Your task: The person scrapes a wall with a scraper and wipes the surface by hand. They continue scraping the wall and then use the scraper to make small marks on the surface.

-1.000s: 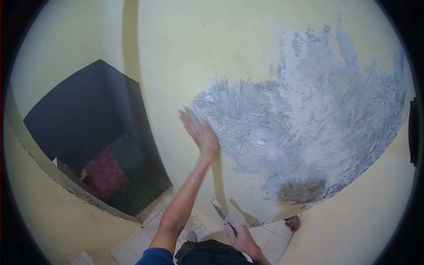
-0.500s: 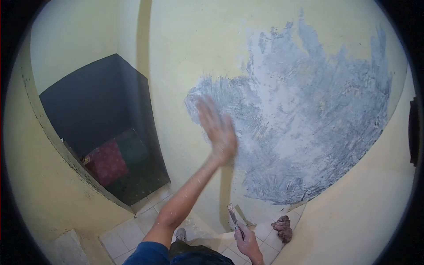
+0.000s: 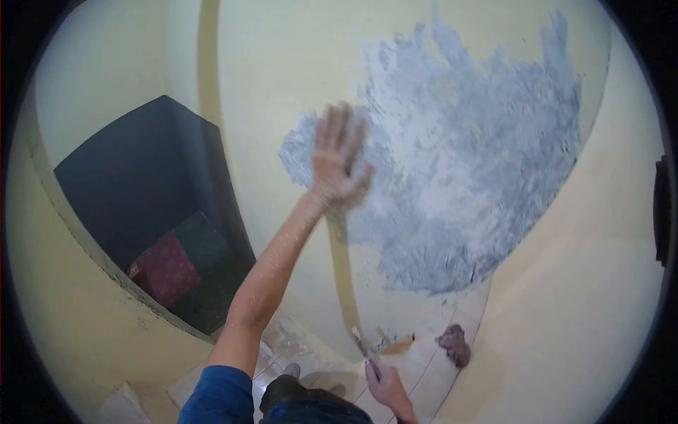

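Observation:
My left hand (image 3: 337, 157) is flat against or just off the wall, fingers spread upward and thumb to the right, slightly blurred. It is over the left end of a rough grey-white patch (image 3: 466, 155) of filler on the pale yellow wall (image 3: 275, 63). Low down, near the floor, my right hand (image 3: 385, 383) is closed around the handle of a putty knife (image 3: 359, 338), whose narrow blade points up and to the left. White specks dot my left forearm.
A crumpled brownish rag (image 3: 455, 345) lies on the tiled floor (image 3: 420, 360) to the right. At left, an opening with a dark panel (image 3: 141, 177) shows a red cloth-like piece (image 3: 167, 271). Another wall (image 3: 565, 297) runs along the right.
My left hand has moved up on the wall, its fingers now spread wider. The view has shifted, so the patch appears further left. The putty knife stays in my right hand.

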`<move>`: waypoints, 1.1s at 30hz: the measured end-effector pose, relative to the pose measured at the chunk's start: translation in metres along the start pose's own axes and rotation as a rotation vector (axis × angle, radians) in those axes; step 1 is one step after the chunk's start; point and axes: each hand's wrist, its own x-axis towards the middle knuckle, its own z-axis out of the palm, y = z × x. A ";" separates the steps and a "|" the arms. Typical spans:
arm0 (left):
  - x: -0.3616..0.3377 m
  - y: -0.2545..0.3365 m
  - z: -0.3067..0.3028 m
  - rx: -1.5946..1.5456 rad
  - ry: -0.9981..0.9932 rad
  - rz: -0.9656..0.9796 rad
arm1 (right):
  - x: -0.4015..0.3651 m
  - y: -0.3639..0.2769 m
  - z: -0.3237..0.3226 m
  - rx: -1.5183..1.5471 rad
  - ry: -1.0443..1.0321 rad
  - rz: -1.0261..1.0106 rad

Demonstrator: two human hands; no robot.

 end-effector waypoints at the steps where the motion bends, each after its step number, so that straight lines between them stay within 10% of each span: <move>1: -0.002 -0.011 -0.002 0.042 0.016 -0.117 | -0.004 -0.003 -0.004 -0.027 -0.014 0.073; 7: -0.102 -0.153 0.027 0.082 0.076 -1.006 | -0.022 -0.032 0.023 0.044 0.184 0.095; 10: -0.102 -0.114 -0.027 -0.144 0.062 -1.270 | -0.026 -0.030 0.064 0.122 0.229 0.130; 12: -0.116 -0.118 -0.003 0.047 0.087 -0.631 | -0.025 -0.038 0.091 0.166 0.190 0.130; 14: -0.062 -0.052 -0.027 -0.127 0.036 -0.499 | -0.029 -0.055 0.114 0.198 0.109 0.115; 16: -0.040 -0.030 -0.043 -0.008 -0.234 0.048 | -0.033 -0.088 0.120 0.156 0.063 0.111; 19: -0.045 -0.044 -0.030 0.048 -0.158 -0.131 | -0.040 -0.096 0.131 0.208 0.098 0.098; 23: -0.054 -0.123 0.012 -0.090 0.193 -1.262 | -0.056 -0.075 0.146 0.188 0.170 0.238; 30: -0.007 -0.038 -0.050 -0.027 -0.242 0.068 | -0.054 -0.070 0.137 0.152 0.171 0.132; 33: -0.040 -0.089 -0.018 0.002 0.081 -0.478 | -0.052 -0.086 0.119 0.136 0.178 0.141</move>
